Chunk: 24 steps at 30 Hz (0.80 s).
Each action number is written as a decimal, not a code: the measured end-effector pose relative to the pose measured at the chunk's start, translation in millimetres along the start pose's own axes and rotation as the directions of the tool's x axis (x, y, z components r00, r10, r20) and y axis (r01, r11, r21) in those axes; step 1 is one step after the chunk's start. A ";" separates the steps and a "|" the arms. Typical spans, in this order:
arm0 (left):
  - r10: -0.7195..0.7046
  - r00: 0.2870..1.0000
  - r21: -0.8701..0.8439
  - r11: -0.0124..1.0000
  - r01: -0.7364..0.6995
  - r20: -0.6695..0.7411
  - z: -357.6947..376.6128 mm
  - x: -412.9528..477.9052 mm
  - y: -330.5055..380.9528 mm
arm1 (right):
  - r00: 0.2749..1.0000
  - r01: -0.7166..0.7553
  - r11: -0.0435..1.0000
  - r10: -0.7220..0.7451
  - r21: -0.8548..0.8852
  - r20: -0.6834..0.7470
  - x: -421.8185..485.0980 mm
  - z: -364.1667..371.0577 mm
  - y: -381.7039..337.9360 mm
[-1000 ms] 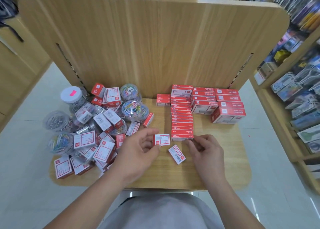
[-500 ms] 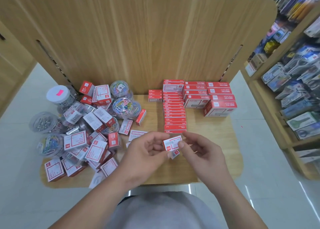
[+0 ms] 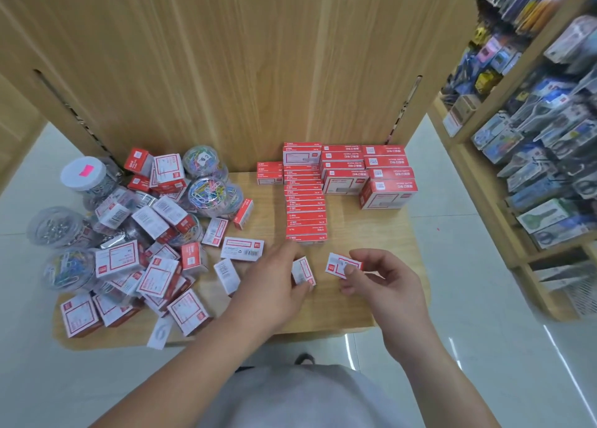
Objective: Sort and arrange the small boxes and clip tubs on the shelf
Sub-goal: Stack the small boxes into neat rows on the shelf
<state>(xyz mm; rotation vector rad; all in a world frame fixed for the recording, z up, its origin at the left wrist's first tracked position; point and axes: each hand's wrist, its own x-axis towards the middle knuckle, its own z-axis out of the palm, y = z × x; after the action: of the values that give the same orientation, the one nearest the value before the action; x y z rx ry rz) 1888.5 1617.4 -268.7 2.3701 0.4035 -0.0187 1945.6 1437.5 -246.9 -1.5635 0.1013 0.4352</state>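
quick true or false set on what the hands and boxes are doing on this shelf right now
1. The left hand holds the left box and the right hand pinches the right box. True.
2. The white-lidded tub stands at the right end of the shelf. False: it stands at the far left, behind the loose pile.
3. A neat column of red boxes lies mid-shelf, beyond the hands. True.
4. The loose pile holds boxes only. False: clear clip tubs are mixed in.
5. The two held boxes are apart. True.
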 end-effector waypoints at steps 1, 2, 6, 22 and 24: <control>-0.051 0.999 -0.082 0.995 0.050 -0.009 -0.4 -1.1 -1.4 | 1.000 -0.009 1.000 0.009 0.014 -0.001 0.2 -1.2 0.7; -0.096 0.995 -0.180 0.979 0.091 -0.021 -0.7 -1.8 -2.7 | 1.000 -0.016 0.999 0.016 0.030 0.001 0.7 -2.0 1.0; -0.161 0.983 -0.490 0.866 0.099 -0.087 -11.2 -12.5 -0.5 | 0.999 -0.014 0.999 0.013 0.053 0.032 0.6 -2.6 -3.7; -0.304 0.947 -0.841 0.534 0.082 -0.101 -60.7 -46.9 -18.3 | 0.973 0.077 0.995 -0.088 0.061 0.212 -5.9 45.6 -24.9; -0.313 0.945 -0.846 0.525 0.090 -0.094 -65.3 -49.1 -22.1 | 0.970 0.089 0.995 -0.098 0.049 0.221 -6.8 51.9 -25.2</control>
<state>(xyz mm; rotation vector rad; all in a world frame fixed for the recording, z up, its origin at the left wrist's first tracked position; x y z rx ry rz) 1828.9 1662.2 -228.8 1.3396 0.6359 0.2959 1936.7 1488.1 -219.8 -1.4653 -0.1364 0.5285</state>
